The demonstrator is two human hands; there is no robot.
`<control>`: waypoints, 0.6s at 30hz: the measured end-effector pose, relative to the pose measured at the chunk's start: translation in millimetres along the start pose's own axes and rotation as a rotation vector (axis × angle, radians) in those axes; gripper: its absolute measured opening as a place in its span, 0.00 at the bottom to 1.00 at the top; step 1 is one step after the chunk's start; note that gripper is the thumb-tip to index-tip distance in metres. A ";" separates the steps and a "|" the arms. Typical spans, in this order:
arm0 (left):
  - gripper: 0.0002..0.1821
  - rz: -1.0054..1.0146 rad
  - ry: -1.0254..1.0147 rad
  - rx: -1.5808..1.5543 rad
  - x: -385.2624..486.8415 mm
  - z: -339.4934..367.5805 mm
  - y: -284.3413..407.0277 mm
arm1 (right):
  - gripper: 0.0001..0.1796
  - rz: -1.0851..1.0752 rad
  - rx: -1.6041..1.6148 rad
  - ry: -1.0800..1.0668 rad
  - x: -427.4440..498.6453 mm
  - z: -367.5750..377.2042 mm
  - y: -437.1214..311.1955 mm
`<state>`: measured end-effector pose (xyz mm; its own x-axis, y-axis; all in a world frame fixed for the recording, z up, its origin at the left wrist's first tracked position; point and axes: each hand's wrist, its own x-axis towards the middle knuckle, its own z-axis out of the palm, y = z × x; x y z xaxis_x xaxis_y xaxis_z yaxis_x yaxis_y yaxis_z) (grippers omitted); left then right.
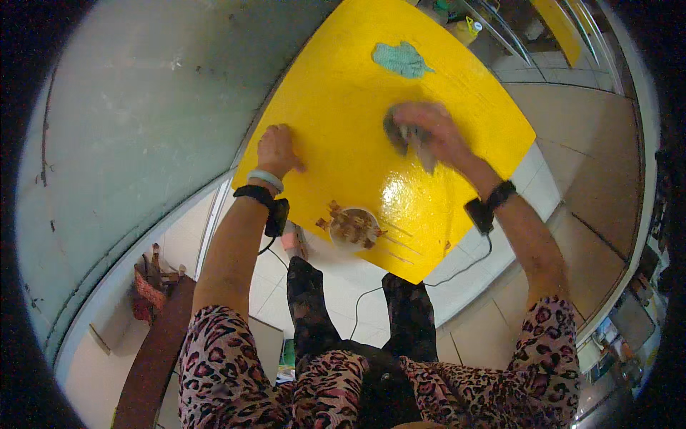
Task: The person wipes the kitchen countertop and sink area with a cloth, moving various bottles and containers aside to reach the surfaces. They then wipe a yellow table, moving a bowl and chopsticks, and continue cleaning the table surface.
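Note:
My right hand (pixel 431 131) is pressed over a dark grey cloth or pad (pixel 395 131) on the yellow tabletop (pixel 332 102); motion blur hides its exact kind. A paler, loose end hangs from below my palm. Near the table's left edge, my left hand (pixel 277 150) rests on the surface with its thumb apart and nothing in it. A crumpled green cloth (pixel 402 59) lies beyond my right hand, towards the far end. Close to me stands a white bowl (pixel 340 244) of brown food pieces (pixel 353 225), with several thin sticks (pixel 402 244) beside it.
A large frosted glass panel (pixel 150 96) borders the table on the left. Cables run from devices strapped to both wrists. Bottles (pixel 466 29) stand past the far right edge. A brown bench-like board (pixel 153 354) is at lower left, and tiled floor (pixel 482 322) lies below.

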<state>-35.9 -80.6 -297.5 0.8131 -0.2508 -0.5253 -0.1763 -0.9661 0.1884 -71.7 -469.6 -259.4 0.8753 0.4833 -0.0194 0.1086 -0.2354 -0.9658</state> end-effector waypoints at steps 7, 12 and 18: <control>0.46 0.088 0.012 0.065 -1.7 10.9 5.2 | 0.40 -0.541 0.140 0.585 127.4 1.4 67.8; 0.43 0.084 0.028 -0.067 -13.2 30.0 10.2 | 0.34 -0.157 -0.801 0.252 -1.2 6.3 86.2; 0.42 0.044 0.017 -0.076 -14.1 25.7 14.3 | 0.35 0.082 -0.602 0.160 -199.2 77.6 27.2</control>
<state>-64.1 -92.4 -308.7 0.8148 -0.2914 -0.5012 -0.1700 -0.9466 0.2740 -279.7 -506.8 -301.8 0.9466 0.3224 -0.0037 0.2435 -0.7223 -0.6473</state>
